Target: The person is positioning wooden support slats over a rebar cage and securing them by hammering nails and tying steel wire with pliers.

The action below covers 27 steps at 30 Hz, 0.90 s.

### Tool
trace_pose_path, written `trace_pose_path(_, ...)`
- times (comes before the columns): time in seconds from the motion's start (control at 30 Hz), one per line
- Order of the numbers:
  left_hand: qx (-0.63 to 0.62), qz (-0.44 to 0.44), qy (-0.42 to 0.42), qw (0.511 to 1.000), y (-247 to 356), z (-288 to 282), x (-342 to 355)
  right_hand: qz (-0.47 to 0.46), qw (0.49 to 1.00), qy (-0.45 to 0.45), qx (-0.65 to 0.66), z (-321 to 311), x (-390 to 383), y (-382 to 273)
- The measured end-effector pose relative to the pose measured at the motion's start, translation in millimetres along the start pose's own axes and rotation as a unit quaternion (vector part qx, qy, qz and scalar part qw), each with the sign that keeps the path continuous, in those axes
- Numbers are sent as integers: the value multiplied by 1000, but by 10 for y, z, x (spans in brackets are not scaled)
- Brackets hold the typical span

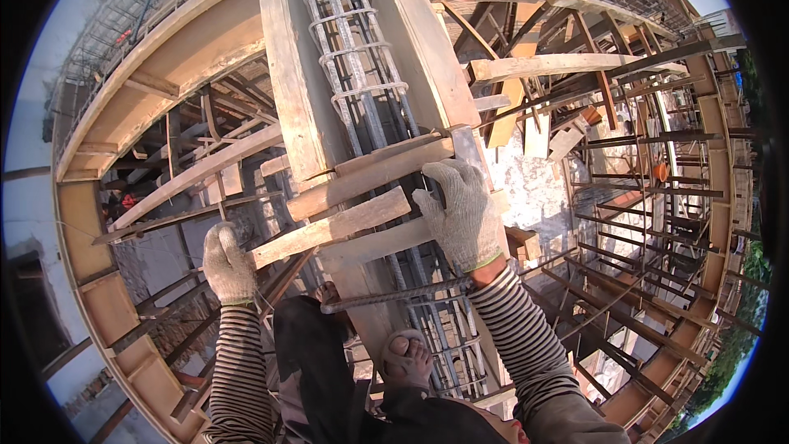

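While perched on column formwork: left hand (228, 265) closed round end of loose wooden batten (329, 228), right hand (460, 212) gripping its other end against rebar cage (362, 74). Upper batten (370, 173) apparently fixed; this one seemingly unfastened.

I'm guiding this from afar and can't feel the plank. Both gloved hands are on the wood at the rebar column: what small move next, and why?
Probably push the loose plank up against the crosspiece above. The left hand grips its free end, the right hand steadies the planks at the rebar cage, and a gap shows between the two boards.
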<state>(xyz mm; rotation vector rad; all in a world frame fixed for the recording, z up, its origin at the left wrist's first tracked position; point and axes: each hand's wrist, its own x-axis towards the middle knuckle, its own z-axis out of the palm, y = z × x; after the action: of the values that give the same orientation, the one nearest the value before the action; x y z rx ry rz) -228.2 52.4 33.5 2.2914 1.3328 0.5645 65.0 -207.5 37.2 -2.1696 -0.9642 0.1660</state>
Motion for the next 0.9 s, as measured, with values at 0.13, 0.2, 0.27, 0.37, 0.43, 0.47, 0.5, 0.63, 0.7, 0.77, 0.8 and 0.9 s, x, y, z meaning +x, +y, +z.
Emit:
trace_pose_path(0.13,-189,-219,1,957,-41,-204,-146,-122,985,-51,-107,136,349,44)
trace_pose_path(0.2,-106,-107,33,988,-23,-75,-299,-145,969,-139,-141,196,540,66)
trace_pose_path(0.27,-366,-301,88,876,9,194,-375,-144,930,-254,-224,234,715,108)
trace_pose_path(0.37,-551,-408,119,718,265,427,-332,-193,905,-297,-235,281,808,173)
trace_pose_path(0.43,-575,-412,123,696,374,622,-237,-204,888,-329,-249,242,752,160)
trace_pose_path(0.47,-564,-411,120,706,630,611,-178,-209,877,-346,-261,202,741,77)
trace_pose_path(0.5,-384,-305,124,863,265,896,-209,-205,854,-396,-267,169,722,-47)
trace_pose_path(0.63,33,-92,151,984,523,977,26,-141,882,-354,-276,333,472,-84)
trace_pose_path(0.7,55,-102,157,981,763,1014,57,-138,911,-312,-232,377,517,42)
trace_pose_path(0.77,44,-106,155,981,826,1025,59,-163,922,-273,-222,427,614,97)
trace_pose_path(0.8,18,-116,150,982,865,1032,55,-190,918,-254,-238,436,735,103)
trace_pose_path(0.9,-52,-169,149,973,852,1048,51,-164,881,-343,-281,595,1019,108)
